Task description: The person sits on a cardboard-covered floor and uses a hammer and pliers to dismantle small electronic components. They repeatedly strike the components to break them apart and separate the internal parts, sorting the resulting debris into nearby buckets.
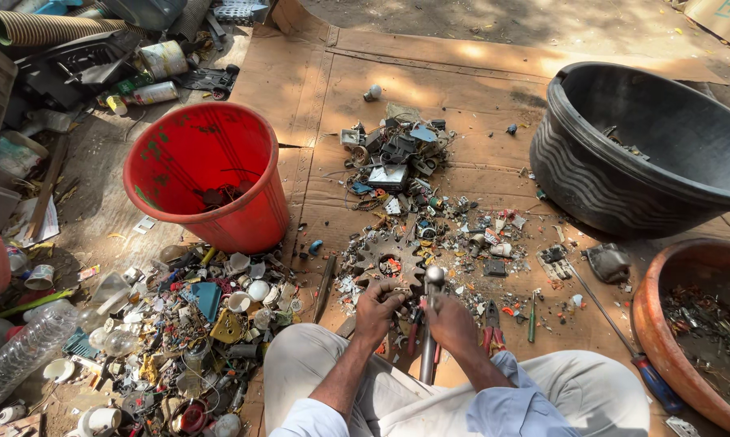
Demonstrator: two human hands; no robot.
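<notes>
My right hand (452, 324) grips the heavy steel hammer (431, 320) mid-handle; left hand (378, 306) pinches small rigid scrap (399, 289) near the cardboard mat's (494, 105) front edge

Hammer (432, 316) upright; small part (399, 289), perhaps metal.

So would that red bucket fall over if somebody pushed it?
Probably, with a firm push. The red bucket looks like thin plastic, with only a few scraps inside, so it is likely light. It also narrows toward its base, so it would tip rather easily and might roll.
</notes>
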